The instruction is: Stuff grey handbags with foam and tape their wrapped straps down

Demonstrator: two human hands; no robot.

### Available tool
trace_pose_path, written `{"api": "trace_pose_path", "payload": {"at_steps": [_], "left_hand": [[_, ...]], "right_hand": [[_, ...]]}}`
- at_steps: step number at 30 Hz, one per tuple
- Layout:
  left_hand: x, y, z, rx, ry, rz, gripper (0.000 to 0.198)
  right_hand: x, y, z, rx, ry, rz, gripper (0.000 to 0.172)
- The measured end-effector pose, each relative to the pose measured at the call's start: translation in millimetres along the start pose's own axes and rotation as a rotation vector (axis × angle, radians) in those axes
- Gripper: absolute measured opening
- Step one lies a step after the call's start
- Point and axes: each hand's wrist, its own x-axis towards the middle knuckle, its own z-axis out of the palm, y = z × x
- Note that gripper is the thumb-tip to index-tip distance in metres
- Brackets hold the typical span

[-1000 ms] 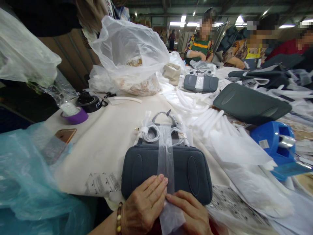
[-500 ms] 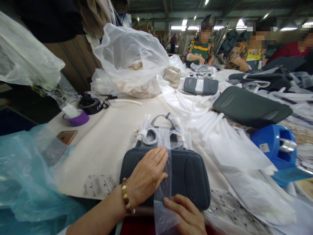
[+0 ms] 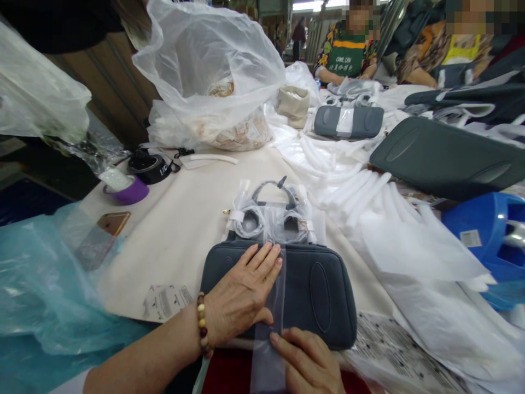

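A dark grey padded pouch (image 3: 315, 284) lies flat on the cream table in front of me, with coiled grey straps in plastic (image 3: 268, 219) at its far edge. A strip of clear film (image 3: 270, 334) runs across its middle from the straps to the near edge. My left hand (image 3: 241, 290) lies flat on the pouch, fingers spread, pressing beside the film. My right hand (image 3: 307, 361) pinches the near end of the film at the pouch's front edge.
A large clear bag (image 3: 213, 76), a purple tape roll (image 3: 127, 191), a black roll (image 3: 150, 167) and a phone (image 3: 110, 221) sit to the left. White foam sheets (image 3: 394, 235), a grey panel (image 3: 447, 158), a blue tape dispenser (image 3: 492, 241); seated people work at the far end.
My left hand slid from the pouch's near edge up over its middle along the film, then settled flat. My right hand kept holding the film's near end.
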Motion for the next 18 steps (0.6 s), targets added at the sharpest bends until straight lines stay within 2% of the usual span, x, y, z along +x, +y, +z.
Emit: {"api": "trace_pose_path", "payload": {"at_steps": [6, 10, 15, 18], "left_hand": [[0.3, 1.2, 5.8, 0.011, -0.034, 0.004, 0.104], [-0.8, 1.5, 7.5, 0.002, -0.035, -0.004, 0.104], [-1.2, 1.9, 5.6, -0.016, -0.047, -0.019, 0.105], [-0.8, 2.4, 3.8, -0.02, -0.059, -0.022, 0.106]], "right_hand": [[-0.1, -9.2, -15.7, -0.025, -0.109, 0.041, 0.029], [-2.5, -15.9, -20.2, 0.058, -0.205, 0.063, 0.025], [-4.3, -20.6, -15.5, 0.154, -0.245, -0.049, 0.03], [0.4, -23.6, -18.4, 0.168, -0.343, -0.067, 0.029]]}}
